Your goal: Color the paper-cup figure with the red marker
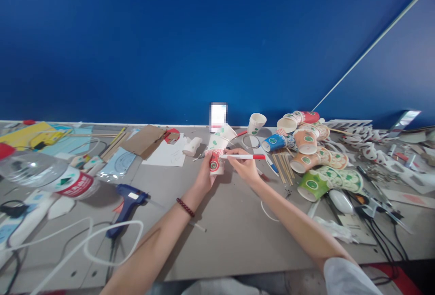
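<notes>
Near the middle of the table, my left hand (204, 171) is closed around a red and white paper cup (216, 164), keeping it upright above the tabletop. My right hand (245, 167) grips a white marker with a red end (253, 157), held nearly level. The marker's left end is at the cup's upper part, though whether it touches cannot be made out. Just behind the held cup are pale paper cups with green print (217, 141). A white cup (256, 124) stands farther back to the right.
Stacked printed cups (307, 143) lie to the right, beside wooden sticks (282, 168). At left are a blue glue gun (127, 206), a large plastic bottle (50, 175), a cardboard piece (144, 141) and white cables. A phone-like screen (218, 116) leans on the blue wall. Scissors (380, 204) lie at right.
</notes>
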Demonstrator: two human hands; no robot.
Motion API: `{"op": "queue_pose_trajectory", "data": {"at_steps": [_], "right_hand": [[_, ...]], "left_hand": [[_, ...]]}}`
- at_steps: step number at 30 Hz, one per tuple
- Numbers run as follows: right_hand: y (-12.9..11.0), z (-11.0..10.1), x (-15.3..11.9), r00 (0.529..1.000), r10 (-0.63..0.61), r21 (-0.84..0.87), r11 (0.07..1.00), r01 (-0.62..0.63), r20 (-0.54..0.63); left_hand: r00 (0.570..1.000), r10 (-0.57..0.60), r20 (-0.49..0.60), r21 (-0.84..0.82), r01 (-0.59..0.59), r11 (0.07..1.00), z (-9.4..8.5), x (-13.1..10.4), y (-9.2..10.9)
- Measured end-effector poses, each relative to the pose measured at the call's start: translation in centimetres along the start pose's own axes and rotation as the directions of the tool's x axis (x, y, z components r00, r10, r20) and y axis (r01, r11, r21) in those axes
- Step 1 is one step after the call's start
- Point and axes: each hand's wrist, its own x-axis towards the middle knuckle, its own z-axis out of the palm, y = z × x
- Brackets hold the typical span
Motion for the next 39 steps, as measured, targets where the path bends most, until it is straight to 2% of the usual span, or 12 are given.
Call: {"op": "queue_pose_trajectory", "data": {"at_steps": [3, 10, 21, 27, 39], "right_hand": [[0.16, -0.05, -0.07, 0.999, 0.007, 0.021, 1.000, -0.008, 0.033], [-0.12, 0.15, 0.12, 1.000, 0.008, -0.018, 1.000, -0.008, -0.022], [-0.21, 0.01, -0.05, 1.000, 0.010, 0.013, 1.000, -0.010, 0.017], [0.15, 0.08, 0.18, 1.000, 0.007, -0.033, 0.999, -0.008, -0.024], [-0.36, 0.05, 0.00, 1.000, 0.006, -0.015, 1.000, -0.007, -0.025]], "left_hand": [[1.000, 0.009, 0.013, -0.001, -0.009, 1.000, -0.17, 0.09, -0.10], [1.000, 0.002, 0.010, 0.001, -0.002, 1.000, -0.24, 0.09, -0.02], [1.000, 0.014, 0.008, 0.003, -0.014, 1.000, -0.38, 0.22, -0.26], [1.000, 0.005, 0.018, 0.002, -0.005, 1.000, -0.32, 0.14, -0.12], [1.000, 0.004, 0.026, -0.006, -0.004, 1.000, -0.20, 0.12, -0.08]]}}
